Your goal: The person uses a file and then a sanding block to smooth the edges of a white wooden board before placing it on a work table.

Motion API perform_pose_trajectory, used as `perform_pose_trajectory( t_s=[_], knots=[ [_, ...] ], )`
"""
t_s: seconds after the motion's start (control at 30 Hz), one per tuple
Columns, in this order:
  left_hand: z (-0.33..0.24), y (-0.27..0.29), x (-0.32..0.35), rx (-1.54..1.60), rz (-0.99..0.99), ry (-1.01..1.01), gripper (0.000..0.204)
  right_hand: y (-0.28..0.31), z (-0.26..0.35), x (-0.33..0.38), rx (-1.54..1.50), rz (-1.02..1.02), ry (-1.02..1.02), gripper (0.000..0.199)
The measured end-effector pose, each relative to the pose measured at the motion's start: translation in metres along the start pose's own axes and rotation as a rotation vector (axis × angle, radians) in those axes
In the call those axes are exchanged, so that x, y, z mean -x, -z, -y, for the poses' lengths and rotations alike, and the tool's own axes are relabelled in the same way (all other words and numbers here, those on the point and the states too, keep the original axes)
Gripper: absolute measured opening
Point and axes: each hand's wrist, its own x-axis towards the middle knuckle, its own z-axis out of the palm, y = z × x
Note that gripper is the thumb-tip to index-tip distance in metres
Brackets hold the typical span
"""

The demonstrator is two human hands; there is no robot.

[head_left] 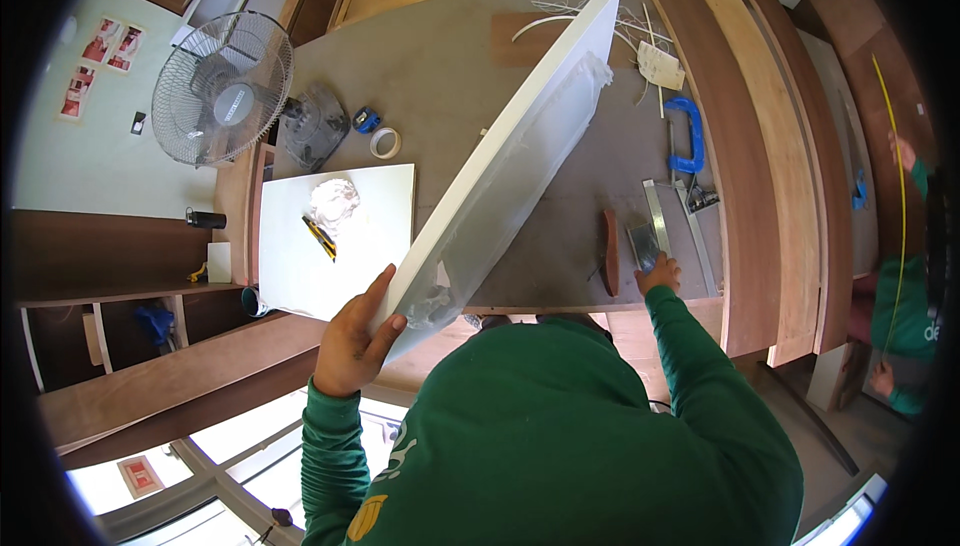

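A long white panel (520, 116) stands tilted on its edge across the workbench, with clear plastic film (520, 196) loose and wrinkled over its face. My left hand (358, 331) grips the panel's near end, thumb on one side and fingers on the other. At the bench's front edge on the right, my right hand (660, 273) has its fingers closed about the near end of a flat grey rectangular tool (643, 242); its exact kind is unclear. Left of that tool lies a narrow reddish-brown curved piece (610, 251). A steel ruler (657, 216) and a metal square (697, 236) lie just beyond my right hand.
A blue clamp (688, 136) lies near long wooden boards (745, 146). Left: a white board (385, 216) bearing a yellow-black utility knife (320, 237) and crumpled film, a tape roll (385, 143), a tape measure (366, 120) and a fan (225, 91). Far right, another person holds a yellow measuring tape (903, 186).
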Motion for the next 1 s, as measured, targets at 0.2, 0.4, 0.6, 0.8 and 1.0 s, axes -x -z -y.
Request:
perform_pose_trajectory(
  t_s=[0.2,0.4,0.6,0.8,1.0],
  knots=[
    [0.001,-0.003,-0.004,-0.096,-0.048,-0.091,0.06,-0.006,-0.005,-0.011,0.04,-0.009,-0.03,0.073],
    [0.002,-0.003,-0.001,-0.169,-0.071,-0.17,0.06,0.001,0.003,-0.01,0.061,0.048,-0.05,0.072],
    [-0.018,-0.002,-0.019,-0.286,-0.079,-0.296,0.071,0.022,0.011,-0.035,-0.272,-0.237,0.096,0.064],
    [-0.052,-0.014,-0.092,-0.377,-0.127,-0.335,0.081,0.061,0.081,-0.168,-0.376,-0.531,0.241,0.062],
    [-0.045,-0.012,-0.101,-0.314,-0.05,-0.179,0.077,0.126,0.179,-0.257,-0.358,-0.484,0.273,0.066]
  ],
)
